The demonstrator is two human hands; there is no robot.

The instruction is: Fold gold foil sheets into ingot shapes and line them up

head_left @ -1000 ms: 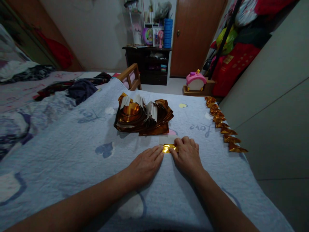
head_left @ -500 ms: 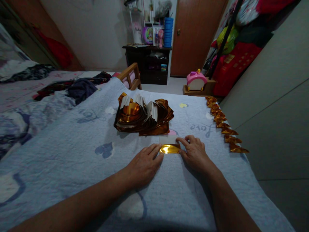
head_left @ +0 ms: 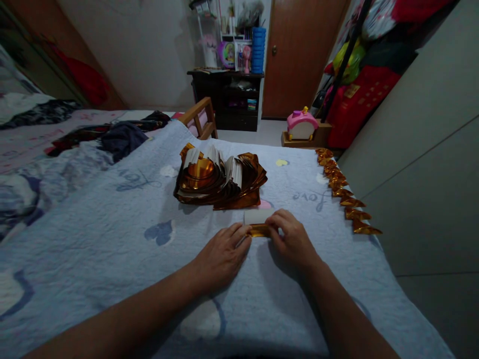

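Observation:
A sheet of gold foil paper (head_left: 259,231) lies on the bed in front of me, its near part folded over gold side up and its pale back showing beyond the fold. My left hand (head_left: 226,249) pinches the left end of the folded strip between thumb and fingers. At the strip's other side, my right hand (head_left: 290,234) grips it with thumb and bent fingers. Just beyond the hands sits a fanned stack of gold foil paper (head_left: 239,199), brown-gold with white backs. Folded gold pieces (head_left: 340,192) form a row along the bed's right edge.
A pale blue quilt (head_left: 112,239) with hearts covers the bed. Rumpled dark clothes (head_left: 123,142) lie at the left. Past the far edge are a wooden chair (head_left: 204,119), a dark cabinet (head_left: 228,99) and a pink toy (head_left: 302,124). A pale panel (head_left: 419,199) stands at the right.
My right hand has shifted left along the strip, its fingers now over the foil. The visible gold band looks narrower and duller. My left hand stays at its end.

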